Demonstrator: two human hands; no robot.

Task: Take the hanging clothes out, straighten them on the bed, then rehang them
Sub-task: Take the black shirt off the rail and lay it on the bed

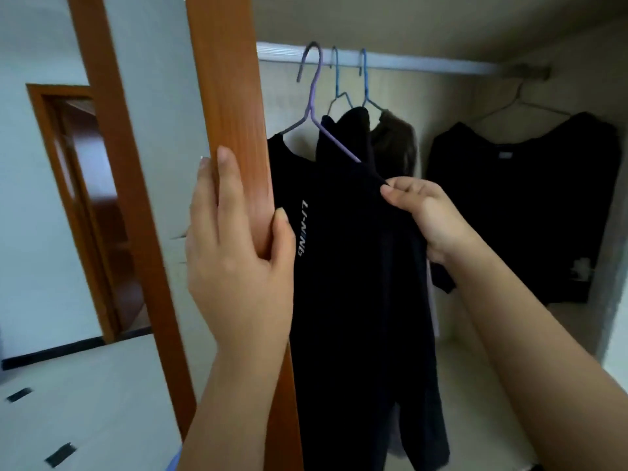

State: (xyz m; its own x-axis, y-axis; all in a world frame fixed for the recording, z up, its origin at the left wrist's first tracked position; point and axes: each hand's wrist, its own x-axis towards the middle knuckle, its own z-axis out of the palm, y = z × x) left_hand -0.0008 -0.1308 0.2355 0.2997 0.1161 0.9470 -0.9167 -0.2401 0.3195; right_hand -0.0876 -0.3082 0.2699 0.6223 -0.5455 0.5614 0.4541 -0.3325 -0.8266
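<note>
Pinching the black shirt (356, 266) at three o'clock, the right hand (424, 215) should lift its purple hanger (317, 107) off the rail (424, 62); left hand (238, 239) grips the door edge (231, 96)

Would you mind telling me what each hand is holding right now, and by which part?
The right hand pinches the black shirt at its shoulder, near the purple hanger's arm end. The left hand grips the edge of the wooden wardrobe door.
</note>
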